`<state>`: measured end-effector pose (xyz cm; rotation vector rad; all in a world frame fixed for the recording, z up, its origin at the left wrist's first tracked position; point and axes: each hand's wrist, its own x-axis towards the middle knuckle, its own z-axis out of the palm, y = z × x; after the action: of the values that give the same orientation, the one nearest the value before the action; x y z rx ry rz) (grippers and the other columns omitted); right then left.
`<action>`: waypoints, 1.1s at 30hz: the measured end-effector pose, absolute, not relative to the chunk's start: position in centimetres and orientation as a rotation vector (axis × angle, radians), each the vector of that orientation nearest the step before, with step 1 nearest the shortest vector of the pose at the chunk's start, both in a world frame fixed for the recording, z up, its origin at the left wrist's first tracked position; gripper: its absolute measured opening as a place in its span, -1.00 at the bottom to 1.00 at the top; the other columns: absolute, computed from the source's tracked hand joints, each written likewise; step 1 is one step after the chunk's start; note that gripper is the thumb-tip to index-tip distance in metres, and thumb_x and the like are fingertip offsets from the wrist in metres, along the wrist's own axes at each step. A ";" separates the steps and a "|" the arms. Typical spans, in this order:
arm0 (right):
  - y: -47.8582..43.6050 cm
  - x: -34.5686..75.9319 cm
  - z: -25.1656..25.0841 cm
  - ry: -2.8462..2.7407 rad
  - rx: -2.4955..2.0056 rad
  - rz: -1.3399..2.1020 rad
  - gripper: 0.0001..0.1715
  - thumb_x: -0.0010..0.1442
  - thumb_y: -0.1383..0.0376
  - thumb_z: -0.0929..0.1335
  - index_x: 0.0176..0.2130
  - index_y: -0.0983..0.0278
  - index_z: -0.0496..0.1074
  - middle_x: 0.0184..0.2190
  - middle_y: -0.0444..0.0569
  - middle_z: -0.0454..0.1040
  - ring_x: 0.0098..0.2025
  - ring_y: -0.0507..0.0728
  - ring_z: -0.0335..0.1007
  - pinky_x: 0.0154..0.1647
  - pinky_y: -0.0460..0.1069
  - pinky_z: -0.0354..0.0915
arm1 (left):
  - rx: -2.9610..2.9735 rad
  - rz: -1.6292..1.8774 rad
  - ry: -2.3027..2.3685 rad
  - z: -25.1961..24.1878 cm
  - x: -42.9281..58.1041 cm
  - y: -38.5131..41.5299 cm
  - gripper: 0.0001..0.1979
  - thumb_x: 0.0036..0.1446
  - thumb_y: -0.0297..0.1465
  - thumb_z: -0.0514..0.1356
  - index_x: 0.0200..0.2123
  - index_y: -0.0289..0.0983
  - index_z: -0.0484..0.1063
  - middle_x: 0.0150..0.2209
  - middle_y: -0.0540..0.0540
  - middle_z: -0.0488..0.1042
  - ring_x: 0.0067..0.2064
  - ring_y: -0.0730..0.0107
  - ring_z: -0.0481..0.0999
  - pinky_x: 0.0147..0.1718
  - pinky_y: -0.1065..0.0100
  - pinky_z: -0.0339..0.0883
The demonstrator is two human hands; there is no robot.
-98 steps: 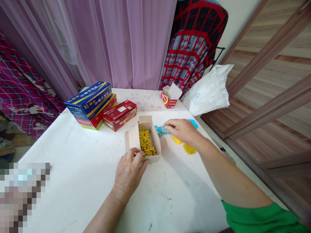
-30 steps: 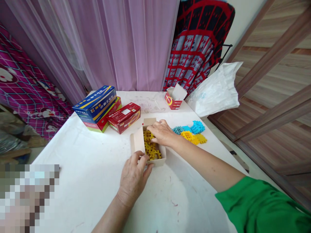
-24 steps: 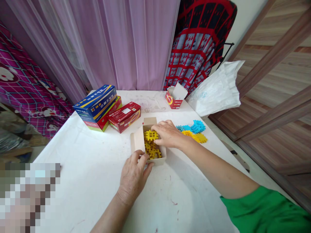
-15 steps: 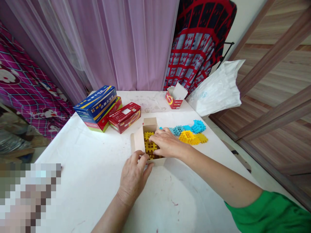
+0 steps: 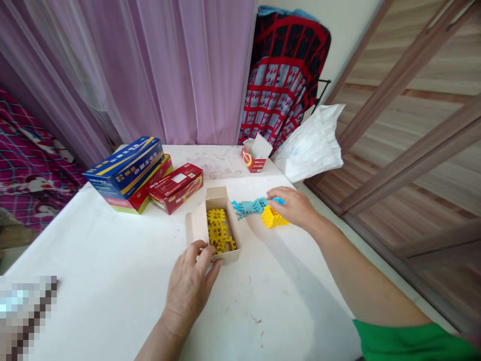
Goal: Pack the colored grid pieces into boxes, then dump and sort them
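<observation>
An opened cardboard box with a pale inside stands on the table, with several yellow interlocking plastic building blocks in it. My left hand grips the box's near left corner, fingers over its edge. To the right, my right hand is over a group of blocks, its fingers stretched out and slightly curved above a blue block. A yellow block assembly lies just below those fingers. Light-blue blocks extend left toward the box. The right hand's thumb and some pieces beneath it are hidden.
At the left, a blue box rests on a red and green box, beside a dark red box. Farther back are a small open red box and a white bag at the table's right edge.
My right hand has left the inside of the box and moved right to the blue and yellow blocks. My left hand stays at the box's corner. The camera view has shifted.
</observation>
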<state>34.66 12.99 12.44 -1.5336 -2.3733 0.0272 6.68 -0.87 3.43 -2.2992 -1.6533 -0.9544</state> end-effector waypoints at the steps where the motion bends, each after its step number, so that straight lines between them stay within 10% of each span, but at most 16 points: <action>1: 13.6 36.9 12.3 -2.271 -1.708 -0.002 -0.78 0.20 0.28 0.29 -0.23 0.21 0.53 -0.13 -0.03 0.57 -0.09 0.15 0.45 -0.08 0.00 0.25 | -2.293 -0.956 -1.633 3.3 6.6 -0.8 -0.83 0.26 -0.29 0.10 -0.14 -0.23 0.33 -0.15 -0.14 0.41 -0.27 0.29 0.49 -0.32 0.25 0.44; 12: 14.5 46.0 5.5 -2.162 -2.239 0.365 -0.36 0.02 0.19 0.41 0.12 0.16 0.36 0.05 0.00 0.49 -0.05 0.19 0.47 -0.11 -0.03 0.31 | -2.294 -0.936 -1.541 3.4 6.3 -0.3 -0.78 0.29 -0.23 0.04 -0.13 -0.24 0.33 -0.16 -0.16 0.41 -0.30 0.28 0.51 -0.37 0.28 0.44; 33: 12.4 44.7 5.3 -2.027 -2.395 0.259 -0.45 0.07 0.28 0.35 0.07 0.32 0.32 0.00 0.18 0.48 0.03 0.25 0.41 -0.04 0.03 0.26 | -2.285 -0.900 -1.564 4.1 6.4 -0.4 -0.79 0.29 -0.23 0.03 -0.14 -0.21 0.33 -0.17 -0.16 0.42 -0.30 0.31 0.52 -0.34 0.32 0.44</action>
<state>44.69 12.37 5.30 -2.3948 -2.0271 0.2589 6.42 -0.37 4.09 -2.2853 -1.5641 -0.8999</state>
